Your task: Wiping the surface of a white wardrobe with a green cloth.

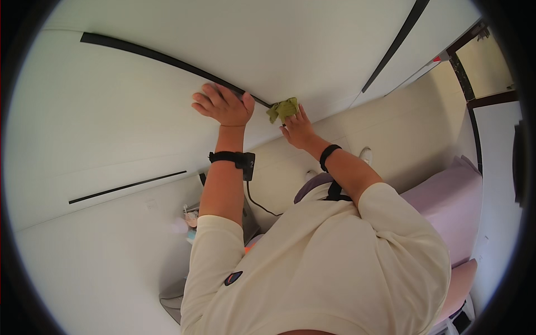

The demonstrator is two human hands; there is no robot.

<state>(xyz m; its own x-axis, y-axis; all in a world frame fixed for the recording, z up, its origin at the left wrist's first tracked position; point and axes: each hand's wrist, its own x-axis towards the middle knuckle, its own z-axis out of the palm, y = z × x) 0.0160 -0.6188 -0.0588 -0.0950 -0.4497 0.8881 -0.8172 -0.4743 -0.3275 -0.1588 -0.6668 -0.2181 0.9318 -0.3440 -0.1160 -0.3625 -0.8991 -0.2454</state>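
Note:
My left hand (228, 106) lies with its fingers spread on a white upright panel (104, 109), likely a wardrobe door. It holds nothing, and its fingertips are close to a long black handle strip (167, 60). In my right hand (299, 132) is a crumpled olive-green cloth (287, 108), pressed against the lower end of that strip. The cloth hides this end of the strip and some of my fingertips. Black straps circle both my wrists; the left one carries a small black device (248, 166) with a cable.
A second black strip (393, 48) runs along the panel at the upper right. A thinner one (127, 187) is at the lower left. Behind me stands a bed with a mauve cover (448, 201). Small items (191, 218) sit on a grey bedside cabinet. Pale tiles (377, 121) cover the floor.

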